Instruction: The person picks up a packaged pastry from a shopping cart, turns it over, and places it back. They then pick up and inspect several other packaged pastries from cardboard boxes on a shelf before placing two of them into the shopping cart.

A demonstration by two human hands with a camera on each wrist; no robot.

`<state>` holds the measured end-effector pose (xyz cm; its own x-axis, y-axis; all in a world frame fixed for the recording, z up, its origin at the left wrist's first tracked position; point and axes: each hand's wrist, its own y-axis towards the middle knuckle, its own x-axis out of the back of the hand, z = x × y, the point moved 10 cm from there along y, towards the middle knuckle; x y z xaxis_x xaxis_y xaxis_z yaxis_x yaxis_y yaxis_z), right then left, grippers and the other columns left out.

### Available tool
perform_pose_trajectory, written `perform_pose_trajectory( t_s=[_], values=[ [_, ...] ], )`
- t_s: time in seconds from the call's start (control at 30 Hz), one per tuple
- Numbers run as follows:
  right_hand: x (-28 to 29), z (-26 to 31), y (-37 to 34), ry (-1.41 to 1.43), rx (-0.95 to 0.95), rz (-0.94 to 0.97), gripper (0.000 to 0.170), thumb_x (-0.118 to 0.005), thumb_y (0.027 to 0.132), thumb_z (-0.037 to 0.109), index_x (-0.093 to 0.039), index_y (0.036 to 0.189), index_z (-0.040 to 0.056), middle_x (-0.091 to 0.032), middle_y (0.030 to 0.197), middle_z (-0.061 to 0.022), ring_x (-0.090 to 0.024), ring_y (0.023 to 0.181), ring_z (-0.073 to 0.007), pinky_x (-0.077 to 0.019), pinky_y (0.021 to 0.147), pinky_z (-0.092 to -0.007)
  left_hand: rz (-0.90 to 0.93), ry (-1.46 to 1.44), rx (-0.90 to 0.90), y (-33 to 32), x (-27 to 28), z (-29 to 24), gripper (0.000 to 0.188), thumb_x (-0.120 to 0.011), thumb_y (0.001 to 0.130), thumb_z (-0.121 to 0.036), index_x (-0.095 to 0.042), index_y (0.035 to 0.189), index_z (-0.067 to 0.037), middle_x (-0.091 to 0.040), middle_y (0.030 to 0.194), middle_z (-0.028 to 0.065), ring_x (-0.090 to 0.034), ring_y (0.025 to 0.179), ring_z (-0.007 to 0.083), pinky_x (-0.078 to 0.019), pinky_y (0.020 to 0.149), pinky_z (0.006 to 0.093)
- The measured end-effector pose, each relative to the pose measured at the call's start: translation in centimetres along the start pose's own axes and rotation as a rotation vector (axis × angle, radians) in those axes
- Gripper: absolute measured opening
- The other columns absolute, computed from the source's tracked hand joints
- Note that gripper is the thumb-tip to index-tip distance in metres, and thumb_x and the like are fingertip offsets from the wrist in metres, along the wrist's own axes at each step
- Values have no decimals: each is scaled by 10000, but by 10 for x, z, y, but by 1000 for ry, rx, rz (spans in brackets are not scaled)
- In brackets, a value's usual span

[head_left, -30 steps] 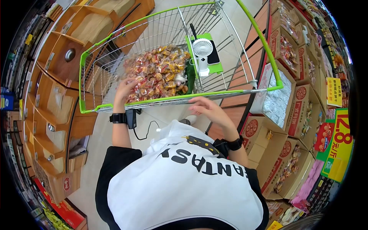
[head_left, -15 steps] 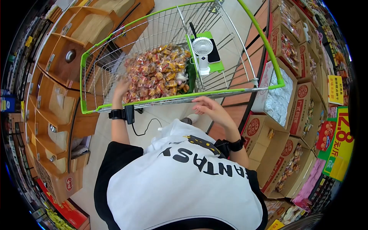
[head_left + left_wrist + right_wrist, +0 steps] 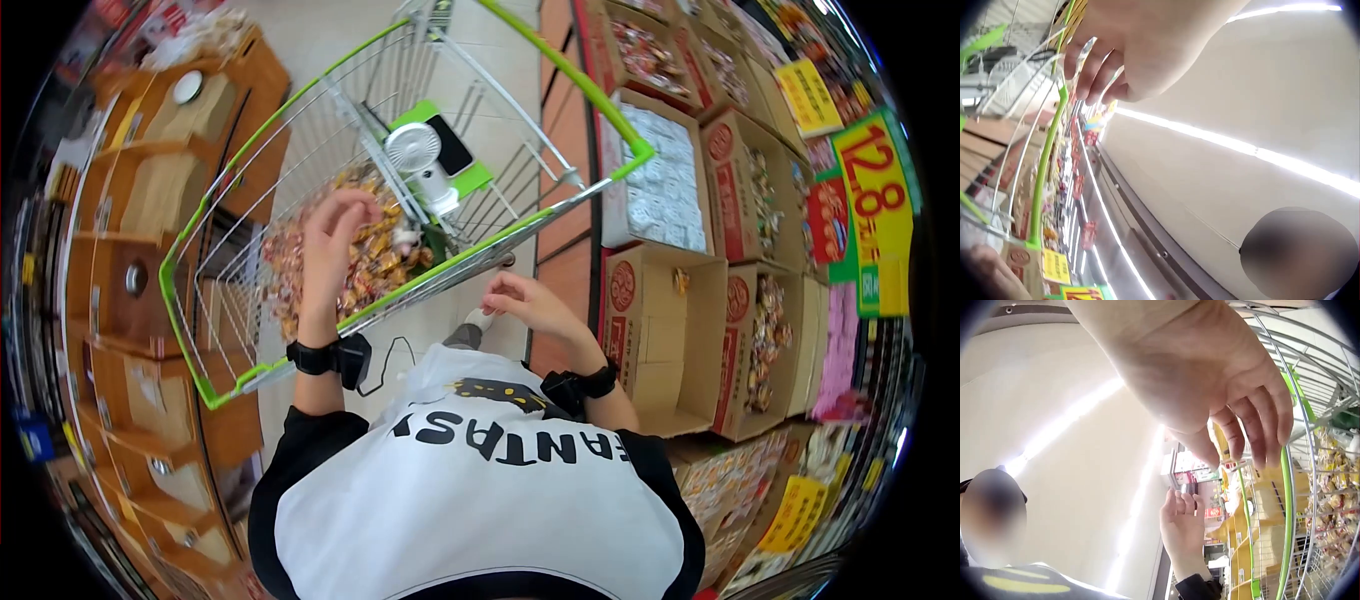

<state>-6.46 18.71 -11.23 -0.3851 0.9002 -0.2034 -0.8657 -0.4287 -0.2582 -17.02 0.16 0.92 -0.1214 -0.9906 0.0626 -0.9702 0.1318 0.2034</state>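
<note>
My left hand [image 3: 335, 235] is raised over the candy-side of the green-edged shopping cart [image 3: 215, 395], fingers bent loosely and nothing visible in them. Beneath and around it in the head view lie many clear-wrapped yellow and red packets [image 3: 385, 270]. My right hand [image 3: 530, 303] hovers just outside the near rail, fingers relaxed and empty. The right wrist view shows both the right hand [image 3: 1210, 381] with its fingers hanging down and the left hand [image 3: 1184, 528] raised. Gaps show between the fingers of the left hand [image 3: 1141, 50] in the left wrist view.
A white fan [image 3: 415, 150] and a dark phone [image 3: 450, 145] lie at a green panel on the cart. Wooden shelving [image 3: 150, 240] lines the left side. Cardboard boxes [image 3: 675, 340] of wrapped goods stand at the right, near yellow price signs [image 3: 870, 190].
The cart has shifted left and turned in the head view, and the surroundings have swung with it. My left hand has come up from beside the packets. My right hand keeps its relaxed shape.
</note>
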Motion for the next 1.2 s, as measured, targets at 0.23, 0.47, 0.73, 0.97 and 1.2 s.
perform_pose_trajectory(
  t_s=[0.23, 0.47, 0.73, 0.97, 1.2],
  values=[
    [47, 10, -54, 29, 125, -306, 209, -561, 795, 95, -402, 668, 49, -533, 754, -25, -506, 757, -81, -413, 692, -219, 482, -230, 181, -7, -141, 6, 135, -449, 828, -57, -548, 884, 16, -580, 783, 72, -553, 761, 131, -417, 736, 247],
    [86, 10, -122, 79, 189, -611, 193, -558, 795, 106, -427, 669, 40, -549, 760, -29, -517, 752, -86, -415, 699, -228, 941, -350, 239, -53, -262, 20, 150, -426, 830, -73, -537, 884, 14, -578, 795, 79, -548, 767, 145, -424, 735, 265],
    [109, 10, -201, 141, 278, -940, 138, -515, 831, 160, -516, 811, 23, -553, 771, -28, -519, 750, -96, -422, 704, -236, 1336, -307, 370, -105, -330, 40, 192, -384, 858, -95, -516, 938, 19, -574, 824, 97, -558, 791, 170, -429, 781, 289],
    [134, 12, -285, 92, 304, -1195, 186, -485, 857, 194, -529, 921, 25, -580, 868, -55, -549, 810, -125, -435, 736, -245, 1382, -304, 383, -99, -357, 52, 188, -383, 860, -107, -516, 916, 14, -569, 820, 89, -559, 786, 159, -441, 763, 278],
    [117, 8, -416, -21, 267, -1727, 161, -488, 852, 177, -543, 906, 35, -592, 839, -47, -562, 783, -117, -437, 712, -236, 1395, -333, 376, -89, -361, 59, 189, -390, 859, -115, -518, 919, 10, -567, 840, 86, -561, 786, 164, -443, 763, 283]
  ],
)
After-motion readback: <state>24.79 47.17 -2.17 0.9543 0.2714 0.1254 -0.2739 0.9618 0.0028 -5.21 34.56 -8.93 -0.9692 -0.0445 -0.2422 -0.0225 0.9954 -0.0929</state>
